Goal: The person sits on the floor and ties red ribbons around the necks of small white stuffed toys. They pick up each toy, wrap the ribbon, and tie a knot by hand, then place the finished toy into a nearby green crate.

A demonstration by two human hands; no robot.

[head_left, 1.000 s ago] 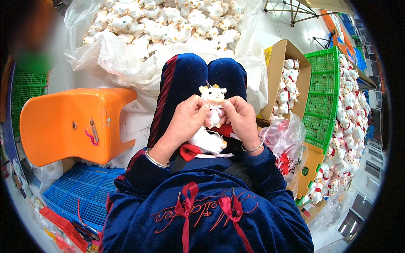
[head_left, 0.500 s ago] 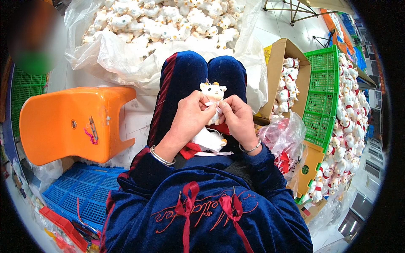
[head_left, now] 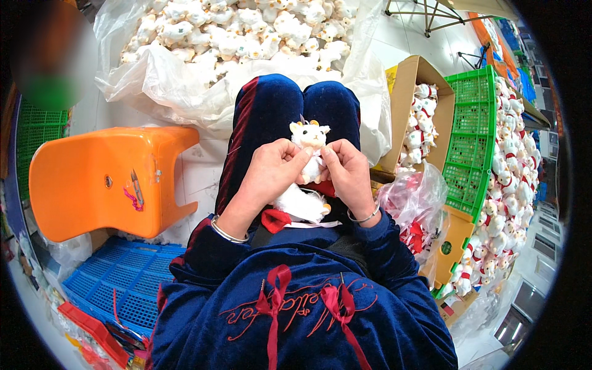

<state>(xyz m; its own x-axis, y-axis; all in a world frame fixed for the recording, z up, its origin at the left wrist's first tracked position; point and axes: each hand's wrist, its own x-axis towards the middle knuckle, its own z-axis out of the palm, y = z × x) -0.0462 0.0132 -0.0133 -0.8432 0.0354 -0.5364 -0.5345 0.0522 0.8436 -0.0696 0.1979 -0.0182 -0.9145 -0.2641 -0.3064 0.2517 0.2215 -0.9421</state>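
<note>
Two bare hands, head view: left hand (head_left: 268,176) and right hand (head_left: 350,176) meet above the middle of the lap (head_left: 271,114), both on a white plush toy (head_left: 310,135), its head toward the knee edge. Each thumb and forefinger closed together at the toy's neck and chest, one pinch per side. Whether they grip plush alone or something thin and pale at the neck: too small to tell.

Step in hand, as I judge it: fine two-handed work at the neck. From this hold the next move seems to call for light, even pinches, body steady.

Near the lap's waist edge, below the hands: second white toy (head_left: 302,205), red cloth (head_left: 275,221) at its left.

Containers. Clear plastic sheeting (head_left: 157,80), beyond the knee edge: a broad heap of white toys. Cardboard box (head_left: 402,120), right: toys with red bands. Green crate (head_left: 467,151), beside the box: toys with red collars heaped past its near wall, apparently inside. Clear bag (head_left: 419,194), by the box's near corner: red pieces. Orange stool (head_left: 80,185), left: small snips (head_left: 137,187) toward its right edge.
</note>
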